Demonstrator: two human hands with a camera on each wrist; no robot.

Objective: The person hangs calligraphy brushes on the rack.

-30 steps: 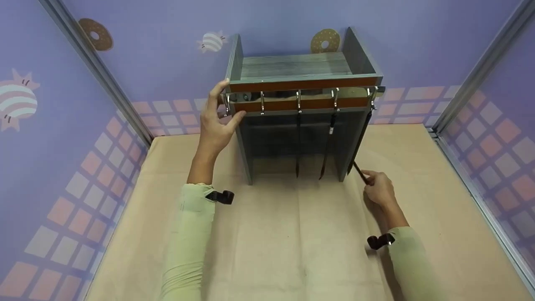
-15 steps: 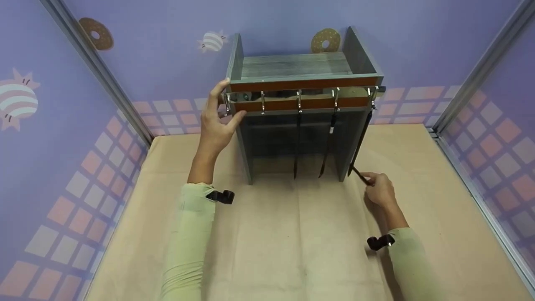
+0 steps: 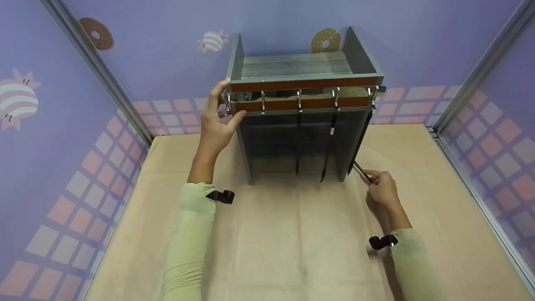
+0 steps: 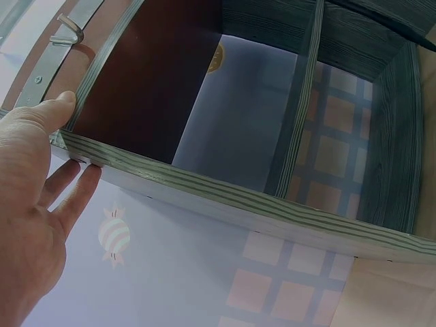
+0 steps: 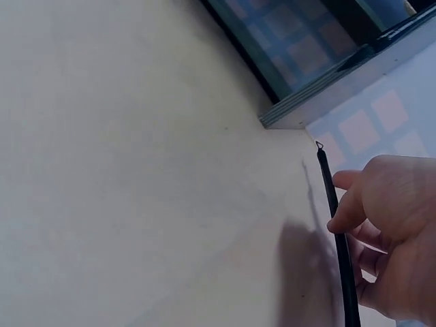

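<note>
Strap (image 5: 338, 231) running off the right wrist view's bottom edge, left hand (image 4: 30, 211) cut by the frame, hook (image 4: 70, 30) half cropped

A thin dark belt (image 3: 362, 142) hangs from the rightmost hook of a grey wooden rack (image 3: 351, 54), its lower end pulled out aslant to the right. The rack stands upright on the table, with orange-brown front strips and a row of silver hooks.
</note>
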